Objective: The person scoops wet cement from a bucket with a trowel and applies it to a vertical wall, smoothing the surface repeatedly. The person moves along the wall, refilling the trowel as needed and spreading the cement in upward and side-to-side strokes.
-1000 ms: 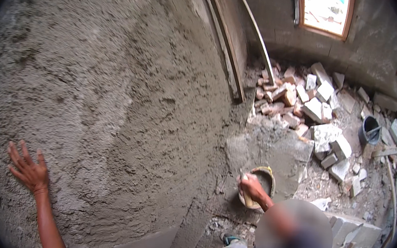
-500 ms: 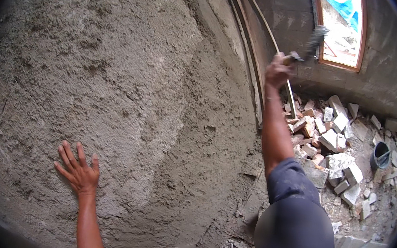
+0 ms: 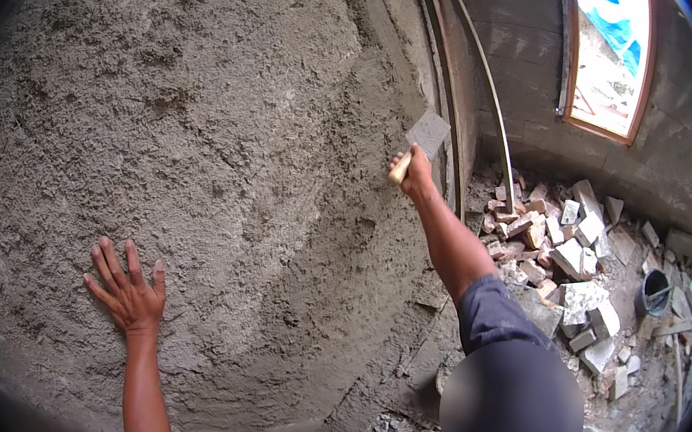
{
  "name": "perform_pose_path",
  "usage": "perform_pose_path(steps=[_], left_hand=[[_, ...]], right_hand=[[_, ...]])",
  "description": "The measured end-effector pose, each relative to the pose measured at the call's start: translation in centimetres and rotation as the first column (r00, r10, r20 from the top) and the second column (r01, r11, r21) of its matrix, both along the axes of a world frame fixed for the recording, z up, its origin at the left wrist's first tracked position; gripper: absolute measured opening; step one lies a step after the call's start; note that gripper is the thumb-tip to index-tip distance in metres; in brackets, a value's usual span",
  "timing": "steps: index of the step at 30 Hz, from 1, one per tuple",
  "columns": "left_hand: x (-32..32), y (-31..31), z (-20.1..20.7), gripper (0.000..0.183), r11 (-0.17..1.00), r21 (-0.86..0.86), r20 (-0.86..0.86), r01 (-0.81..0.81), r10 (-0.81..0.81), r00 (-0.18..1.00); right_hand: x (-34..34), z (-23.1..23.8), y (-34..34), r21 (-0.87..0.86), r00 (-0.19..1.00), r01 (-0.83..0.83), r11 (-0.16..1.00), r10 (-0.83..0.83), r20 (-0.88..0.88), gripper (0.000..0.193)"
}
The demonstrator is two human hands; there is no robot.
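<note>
With fingers spread, my left hand lies flat against a wall of rough, wet-looking grey mortar. My right hand is wrapped around the pale handle of a trowel, its arm stretched up and across from a dark sleeve. The trowel's flat, roughly rectangular grey blade points up and right, near the right edge of the mortared surface. I cannot tell whether the blade touches it. The mortar is darker and smoother toward this right side than in the middle. A round blurred patch covers the dark cloth below the sleeve.
A thin curved strip leans along the wall's right edge. Broken bricks and blocks lie heaped on the floor at right, with a dark bucket beyond. A wood-framed window opens in the far grey wall.
My right hand has swung left and down with the trowel, from beside the window to the mortared wall's right edge. My left hand keeps its place on the wall; the view has shifted slightly.
</note>
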State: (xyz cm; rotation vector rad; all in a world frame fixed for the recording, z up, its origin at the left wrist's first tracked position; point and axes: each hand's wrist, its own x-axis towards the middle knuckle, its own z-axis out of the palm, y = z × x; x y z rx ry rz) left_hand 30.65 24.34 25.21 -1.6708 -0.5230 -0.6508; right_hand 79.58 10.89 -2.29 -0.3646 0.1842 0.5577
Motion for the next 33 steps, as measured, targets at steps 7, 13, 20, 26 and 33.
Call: perform_pose_path(steps=[7, 13, 20, 26, 33], left_hand=[[-2.5, 0.0, 0.5, 0.06, 0.997, 0.009, -0.02, -0.071, 0.071, 0.997], [-1.3, 0.1, 0.1, 0.061, 0.997, -0.065, 0.003, -0.027, 0.028, 1.0], [-2.6, -0.3, 0.3, 0.061, 0.994, -0.106, 0.01, -0.03, 0.031, 0.999], [-1.9, 0.2, 0.2, 0.062, 0.999, -0.049, 0.008, 0.0, 0.0, 1.0], [-0.3, 0.8, -0.4, 0.061, 0.993, -0.029, 0.027, 0.112, -0.111, 0.993]], right_hand=[[2.3, 7.5, 6.0, 0.045, 0.976, -0.216, 0.975, 0.215, 0.033, 0.037], [1.1, 19.7, 2.8, -0.021, 0.914, -0.084, 0.996, 0.085, 0.395, 0.036], [-8.0, 22.7, -7.1, 0.216, 0.928, 0.025, 0.976, -0.103, 0.357, 0.024], [-12.1, 19.7, -16.7, 0.21, 0.526, 0.762, 0.613, -0.774, 0.352, 0.038], [-14.0, 4.7, -9.4, -0.637, 0.636, 0.741, 0.213, 0.08, 0.767, 0.03]])
